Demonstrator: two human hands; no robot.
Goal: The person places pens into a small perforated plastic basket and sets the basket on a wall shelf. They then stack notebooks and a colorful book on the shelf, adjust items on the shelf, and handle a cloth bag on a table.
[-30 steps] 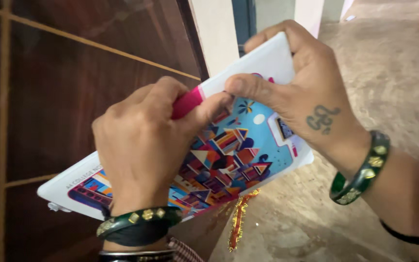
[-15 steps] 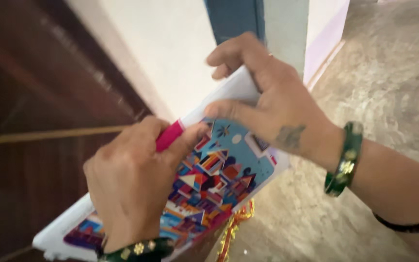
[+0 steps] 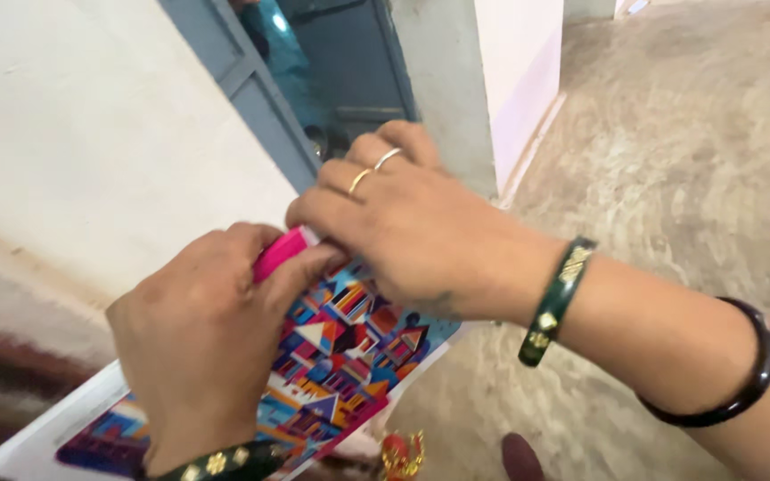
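Observation:
A flat white board (image 3: 331,356) printed with a colourful picture of houses lies tilted across the lower middle of the view. My left hand (image 3: 202,343) rests on the board and is closed around a small pink object (image 3: 276,252) whose end sticks out by the thumb. My right hand (image 3: 403,227), with two rings, lies palm down over the board's upper end, its fingertips meeting the pink object. The board's upper end is hidden under that hand.
A pale plastered wall (image 3: 82,134) fills the left. A grey-blue door frame (image 3: 251,80) and a white pillar (image 3: 492,71) stand behind. Bare concrete floor (image 3: 688,142) spreads to the right. A red and gold ornament (image 3: 398,450) hangs below the board.
The view has swung from a dark wooden door to the pale wall and doorway. My right hand has shifted from gripping the board's top edge to lying over it beside the pink object.

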